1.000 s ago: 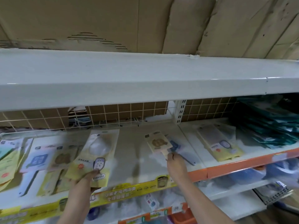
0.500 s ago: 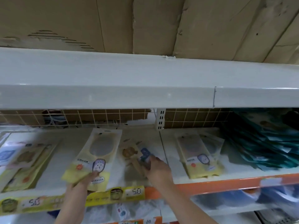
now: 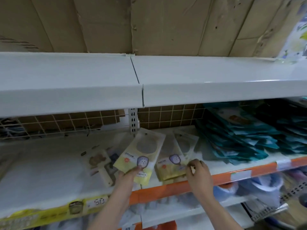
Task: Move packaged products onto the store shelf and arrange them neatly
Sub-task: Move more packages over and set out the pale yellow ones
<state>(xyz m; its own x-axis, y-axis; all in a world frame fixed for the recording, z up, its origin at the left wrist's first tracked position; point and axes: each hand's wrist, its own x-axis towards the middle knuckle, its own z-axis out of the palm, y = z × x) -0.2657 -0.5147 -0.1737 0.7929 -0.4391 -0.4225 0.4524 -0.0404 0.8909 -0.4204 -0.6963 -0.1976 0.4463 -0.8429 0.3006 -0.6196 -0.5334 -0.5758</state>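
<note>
On the shelf (image 3: 49, 163), far left, a blurred beige packet (image 3: 99, 163) lies flat. Your left hand (image 3: 131, 171) pinches the lower edge of a yellow packet (image 3: 141, 155), thumb on top (fingers hidden beneath). Just right, your right hand (image 3: 197, 170) curls its fingers at the corner of a second yellow packet (image 3: 171, 165); whether its grip actually holds it, you cannot tell. Teal packets (image 3: 249, 138) are stacked far right.

Pretty clearly a retail shop aisle. White metal gondola shelves (image 3: 216, 90) on a slotted upright (image 3: 133, 120), wire grid backing (image 3: 54, 123), an orange price rail (image 3: 249, 173) with labels, a yellow promo strip (image 3: 49, 211) reading "50", flat packaged goods lying in rows, teal packets (image 3: 249, 140) stacked up, cardboard cartons (image 3: 149, 25) on top.
</note>
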